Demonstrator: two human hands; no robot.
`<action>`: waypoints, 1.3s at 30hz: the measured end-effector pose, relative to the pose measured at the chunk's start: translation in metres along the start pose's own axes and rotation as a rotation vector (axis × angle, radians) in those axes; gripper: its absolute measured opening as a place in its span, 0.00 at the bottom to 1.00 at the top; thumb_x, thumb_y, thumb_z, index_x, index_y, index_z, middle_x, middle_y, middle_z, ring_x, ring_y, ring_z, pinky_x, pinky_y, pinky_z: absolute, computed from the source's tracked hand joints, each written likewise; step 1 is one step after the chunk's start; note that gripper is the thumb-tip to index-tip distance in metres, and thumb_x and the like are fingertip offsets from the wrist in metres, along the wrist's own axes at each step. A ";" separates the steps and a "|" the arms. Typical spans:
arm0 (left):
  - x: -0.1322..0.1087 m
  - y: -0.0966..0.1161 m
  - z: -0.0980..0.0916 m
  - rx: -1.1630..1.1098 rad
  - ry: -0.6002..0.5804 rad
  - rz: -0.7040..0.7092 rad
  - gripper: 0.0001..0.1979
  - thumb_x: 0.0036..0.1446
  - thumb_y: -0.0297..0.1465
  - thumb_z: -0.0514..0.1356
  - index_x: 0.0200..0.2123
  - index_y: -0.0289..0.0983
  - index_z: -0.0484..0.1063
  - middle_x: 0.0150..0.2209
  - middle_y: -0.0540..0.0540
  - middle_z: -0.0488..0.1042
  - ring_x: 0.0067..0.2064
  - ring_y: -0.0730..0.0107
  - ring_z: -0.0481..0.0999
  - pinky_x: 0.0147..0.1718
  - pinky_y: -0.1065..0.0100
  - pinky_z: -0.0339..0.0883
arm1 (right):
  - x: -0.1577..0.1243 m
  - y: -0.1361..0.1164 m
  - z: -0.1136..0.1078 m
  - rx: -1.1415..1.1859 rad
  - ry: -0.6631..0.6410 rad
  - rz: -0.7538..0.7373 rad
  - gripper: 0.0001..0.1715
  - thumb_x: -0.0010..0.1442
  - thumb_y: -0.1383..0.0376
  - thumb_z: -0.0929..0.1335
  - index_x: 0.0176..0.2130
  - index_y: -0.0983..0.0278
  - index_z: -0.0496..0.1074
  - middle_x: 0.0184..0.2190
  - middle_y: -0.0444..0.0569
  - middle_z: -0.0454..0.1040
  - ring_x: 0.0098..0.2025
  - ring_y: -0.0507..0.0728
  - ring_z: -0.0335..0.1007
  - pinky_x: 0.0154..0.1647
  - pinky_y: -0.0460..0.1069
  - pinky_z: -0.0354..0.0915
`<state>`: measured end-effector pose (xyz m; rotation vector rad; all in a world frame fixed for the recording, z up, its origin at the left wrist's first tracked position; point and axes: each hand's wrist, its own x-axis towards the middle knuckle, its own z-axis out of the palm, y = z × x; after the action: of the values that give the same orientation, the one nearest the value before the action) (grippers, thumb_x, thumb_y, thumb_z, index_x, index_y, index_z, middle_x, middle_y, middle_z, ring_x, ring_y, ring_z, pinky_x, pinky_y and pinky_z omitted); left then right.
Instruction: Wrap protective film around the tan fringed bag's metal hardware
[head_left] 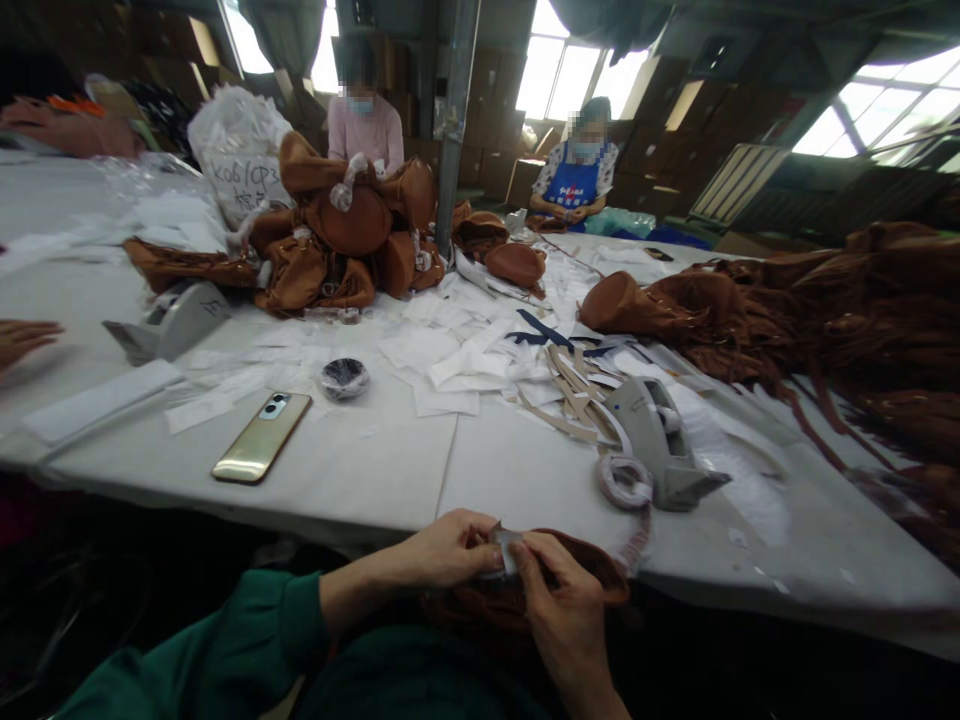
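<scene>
Near the table's front edge my left hand (454,548) pinches one side of a small pale piece (508,548), which looks like paper or film. From the other side, the thumb and fingers of my right hand (559,590) close on the same piece. A brown leather-like item (592,562) lies beneath and behind both hands, partly over my lap; its lower part is dark and largely covered by them. A roll wrapped in clear film (624,481) sits on the table just beyond my right hand, beside a grey tape dispenser (660,440).
A phone (262,438) and a dark wrapped roll (344,379) lie left of centre. White sheets (450,355) and tan strips (574,390) cover the middle. Brown bags (352,220) are piled behind, more (750,310) at right. Two people stand across the table; another hand (26,340) shows far left.
</scene>
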<state>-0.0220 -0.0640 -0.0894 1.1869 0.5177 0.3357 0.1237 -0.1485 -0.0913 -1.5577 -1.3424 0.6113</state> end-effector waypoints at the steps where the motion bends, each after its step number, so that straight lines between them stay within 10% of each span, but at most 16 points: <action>1: -0.003 0.003 0.002 -0.013 -0.014 0.011 0.18 0.53 0.45 0.62 0.29 0.33 0.72 0.24 0.51 0.62 0.26 0.75 0.57 0.25 0.74 0.51 | 0.000 -0.003 -0.001 0.020 -0.007 0.033 0.11 0.61 0.60 0.67 0.35 0.64 0.77 0.33 0.49 0.77 0.34 0.56 0.74 0.36 0.47 0.69; 13: -0.033 0.004 0.003 -0.103 -0.036 -0.029 0.25 0.52 0.49 0.62 0.35 0.30 0.73 0.24 0.50 0.65 0.23 0.78 0.59 0.21 0.75 0.49 | -0.011 -0.039 0.006 0.138 -0.018 0.216 0.18 0.59 0.54 0.68 0.40 0.66 0.76 0.32 0.51 0.79 0.34 0.58 0.76 0.36 0.49 0.72; 22: -0.029 0.034 0.005 -0.072 -0.077 -0.182 0.24 0.48 0.50 0.64 0.27 0.32 0.68 0.22 0.50 0.64 0.20 0.78 0.60 0.18 0.75 0.50 | -0.015 -0.031 -0.022 -0.333 -0.042 -0.588 0.21 0.64 0.68 0.64 0.56 0.66 0.66 0.46 0.57 0.75 0.49 0.59 0.71 0.47 0.53 0.73; 32: 0.003 0.043 0.023 -0.148 -0.144 -0.260 0.19 0.49 0.45 0.63 0.28 0.34 0.66 0.23 0.53 0.61 0.23 0.78 0.55 0.22 0.74 0.49 | 0.005 -0.031 -0.054 -0.439 -0.287 -0.433 0.19 0.52 0.71 0.70 0.45 0.68 0.68 0.40 0.56 0.72 0.40 0.62 0.68 0.36 0.56 0.69; 39: 0.014 0.059 0.016 0.344 -0.117 -0.180 0.16 0.58 0.38 0.48 0.27 0.35 0.68 0.25 0.50 0.63 0.27 0.72 0.59 0.26 0.70 0.54 | 0.022 -0.013 -0.050 -0.378 -0.463 -0.333 0.22 0.46 0.65 0.75 0.41 0.64 0.68 0.34 0.49 0.70 0.37 0.59 0.66 0.37 0.53 0.65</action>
<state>-0.0001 -0.0489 -0.0329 1.4699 0.5905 0.0208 0.1660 -0.1455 -0.0546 -1.4799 -2.1165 0.5474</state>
